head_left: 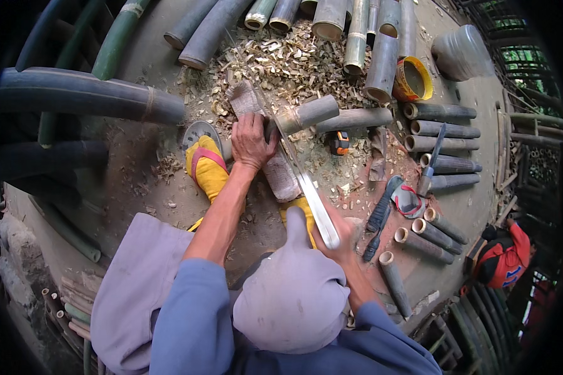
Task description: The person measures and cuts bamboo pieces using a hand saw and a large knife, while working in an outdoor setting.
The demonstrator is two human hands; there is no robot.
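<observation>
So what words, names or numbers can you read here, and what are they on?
None that I can read for sure.
Yellow-and-red container: red markings, too small to read.
Red top on the person at right: blue marking, too small and warped to read.
Orange-and-black box: too small to make out any lettering.
Metal blade: no lettering shows.

Looks like a rough bamboo workshop — known by a heap of bamboo chips (294, 59), with short cut bamboo tubes (450, 112) to the heap's right, long bamboo poles (87, 97) to its left — plus a long-bladed hand tool (319, 212) and tape measure (339, 143) on its near side.
</observation>
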